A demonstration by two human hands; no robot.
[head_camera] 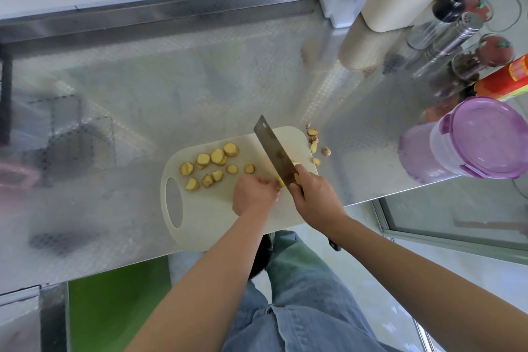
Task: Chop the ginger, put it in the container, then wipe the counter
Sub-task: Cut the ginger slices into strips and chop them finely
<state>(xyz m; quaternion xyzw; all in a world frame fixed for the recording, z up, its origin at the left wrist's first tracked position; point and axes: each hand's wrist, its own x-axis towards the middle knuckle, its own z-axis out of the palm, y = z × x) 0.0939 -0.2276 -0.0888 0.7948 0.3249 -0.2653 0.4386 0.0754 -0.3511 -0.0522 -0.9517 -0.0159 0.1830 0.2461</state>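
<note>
Uncut yellow ginger piece (281, 182) sat near the front right of the white plastic cutting board (211, 217), mostly hidden. I saw only a sliver of it between fingers and blade. Left hand (254, 194) was curled over it, fingertips pinning it down on the board. Right hand (317, 197) was wrapped tight round the handle of the steel cleaver (275, 151). The blade edge was down on the ginger piece, just beside the left fingertips, with the tip pointing at the board's far edge. The dark handle end stuck out under the right wrist.

I counted roughly ten round yellow ginger slices (217, 157) with tan skin, spread over the board's middle, between the left hand and the far edge. The board's oval grip hole was at its left end. The board lay at the front edge of the patterned steel counter (143, 94).

Tan knobbly ginger trimmings (313, 142) lay on the surface just off the board's far right corner. The round clear plastic container (445, 151) stood at the surface's right edge near the front, with its purple clip lid on, well apart from the board. Beyond it along the right edge I noted a red can (505, 80), a steel shaker (457, 34) and a cream holder (400, 3).
</note>
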